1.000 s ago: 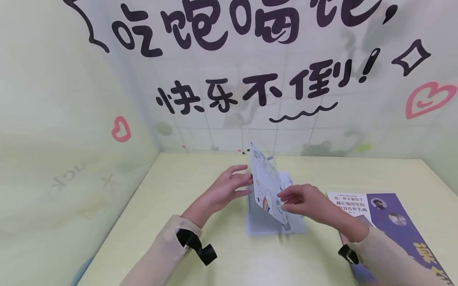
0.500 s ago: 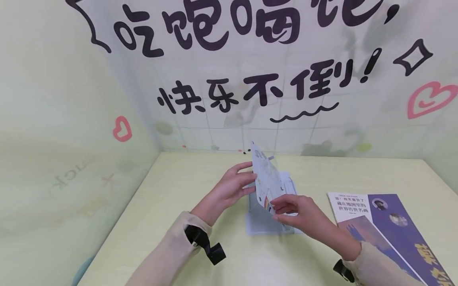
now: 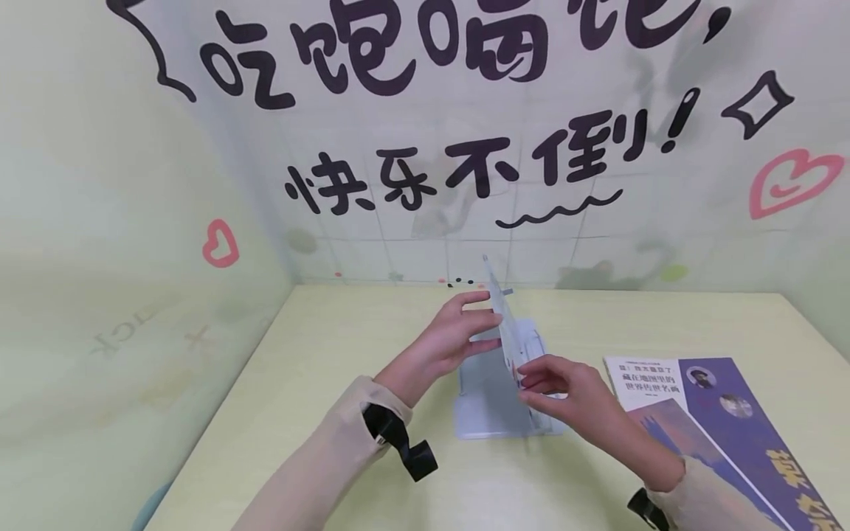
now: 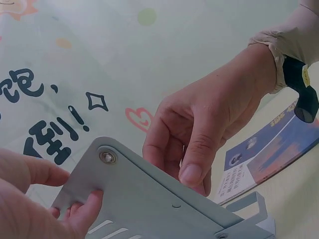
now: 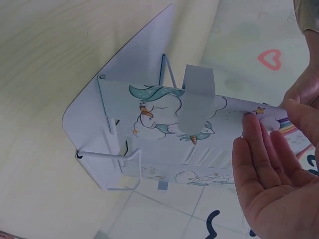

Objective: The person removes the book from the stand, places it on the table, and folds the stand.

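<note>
A pale blue book stand [image 3: 488, 417] stands mid-table, its panel [image 4: 144, 191] raised steeply from the flat base. Unicorns, a rainbow and stars decorate the panel's printed face [image 5: 164, 112], which also has slots and a broad clip [image 5: 199, 97]. My left hand [image 3: 441, 343] grips the panel's left edge, one fingertip against the plain side near a round rivet [image 4: 107, 157]. At the near edge, my right hand [image 3: 574, 391] pinches the panel, with several fingers lying along the printed face in the right wrist view. Bent wire legs [image 5: 139, 167] stick out near the base.
Right of the stand, a purple and white book [image 3: 737, 435] lies on the pale wooden table [image 3: 345, 339]. Behind, a white wall sheet [image 3: 412, 258] carries large black lettering, and another sheet [image 3: 133, 295] closes off the left side.
The panel has swung to the right and now shows nearly edge-on in the head view. My left hand has followed it rightward and taken hold; my right hand has shifted to its lower near edge.
</note>
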`<state>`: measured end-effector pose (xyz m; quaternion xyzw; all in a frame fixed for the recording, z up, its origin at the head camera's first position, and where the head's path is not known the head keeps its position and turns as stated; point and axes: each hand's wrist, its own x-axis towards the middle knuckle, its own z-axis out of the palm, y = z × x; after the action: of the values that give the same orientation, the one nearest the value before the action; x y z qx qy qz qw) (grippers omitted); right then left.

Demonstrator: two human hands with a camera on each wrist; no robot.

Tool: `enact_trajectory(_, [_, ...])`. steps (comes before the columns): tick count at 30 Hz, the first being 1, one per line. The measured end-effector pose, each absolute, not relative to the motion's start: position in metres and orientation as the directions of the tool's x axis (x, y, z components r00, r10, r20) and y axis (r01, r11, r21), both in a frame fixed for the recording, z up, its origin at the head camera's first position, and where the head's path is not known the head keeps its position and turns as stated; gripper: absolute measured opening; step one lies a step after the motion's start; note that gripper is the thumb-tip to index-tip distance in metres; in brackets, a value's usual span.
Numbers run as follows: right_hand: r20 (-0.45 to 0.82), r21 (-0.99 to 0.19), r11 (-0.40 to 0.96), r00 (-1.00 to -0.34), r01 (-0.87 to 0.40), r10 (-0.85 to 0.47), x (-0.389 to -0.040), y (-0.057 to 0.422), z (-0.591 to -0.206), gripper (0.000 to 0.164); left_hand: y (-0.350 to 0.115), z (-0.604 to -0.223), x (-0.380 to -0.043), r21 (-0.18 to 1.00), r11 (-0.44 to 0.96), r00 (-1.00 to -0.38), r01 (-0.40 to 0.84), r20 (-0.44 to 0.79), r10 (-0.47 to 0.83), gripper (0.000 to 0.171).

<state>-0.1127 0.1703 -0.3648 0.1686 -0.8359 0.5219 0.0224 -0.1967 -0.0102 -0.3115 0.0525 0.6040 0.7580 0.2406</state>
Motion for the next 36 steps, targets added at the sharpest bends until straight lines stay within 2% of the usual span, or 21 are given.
enact_trajectory(9, [0.246, -0.87, 0.394, -0.954, -0.296, -0.171, -0.11, 0.177, -0.365, 0.025, 0.01, -0.308, -0.199, 0.945, -0.133, -0.877, -0.298, -0.217, 0.428, 0.051])
enact_trajectory(18, [0.339, -0.845, 0.4, -0.934, -0.355, -0.112, -0.107, 0.183, -0.366, 0.021, 0.027, -0.307, -0.201, 0.94, -0.146, -0.872, -0.309, -0.218, 0.439, 0.052])
enact_trajectory(24, [0.31, -0.854, 0.414, -0.947, -0.316, -0.084, -0.104, 0.187, -0.365, 0.022, 0.033, -0.307, -0.201, 0.944, -0.137, -0.865, -0.299, -0.207, 0.458, 0.051])
enact_trajectory(30, [0.291, -0.861, 0.415, -0.954, -0.293, -0.069, -0.103, 0.19, -0.366, 0.022, 0.024, -0.316, -0.207, 0.978, -0.007, -0.86, -0.208, -0.18, 0.478, 0.05])
enact_trajectory(36, [0.277, -0.869, 0.412, -0.959, -0.274, -0.055, -0.103, 0.191, -0.366, 0.022, -0.002, -0.348, -0.22, 0.972, 0.233, -0.872, -0.032, -0.141, 0.469, 0.038])
